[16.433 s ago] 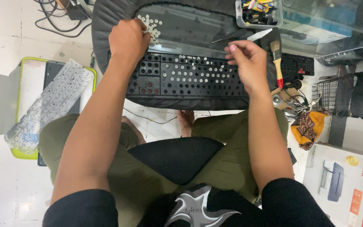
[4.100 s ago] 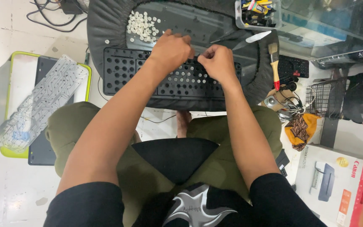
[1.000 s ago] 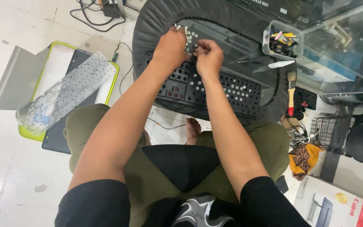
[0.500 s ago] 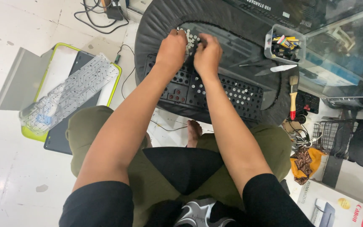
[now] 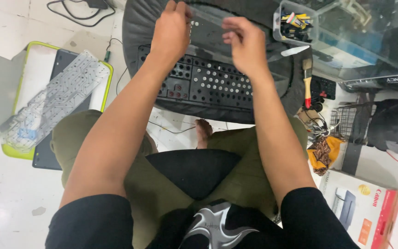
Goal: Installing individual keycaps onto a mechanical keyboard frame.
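Pale tiled floor (image 5: 5,203) under bright, even light.

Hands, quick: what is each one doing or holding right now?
Left hand: fingers curled at the small white pieces above the black keyboard frame; grip cannot be told.
Right hand: loosely curled, nothing visibly held.

The person wore a black short-sleeved shirt (image 5: 208,226) with a grey-white angular star graphic (image 5: 213,221) on the chest, and olive-green trousers (image 5: 162,193). Forearms were bare, and one bare foot (image 5: 203,131) showed.
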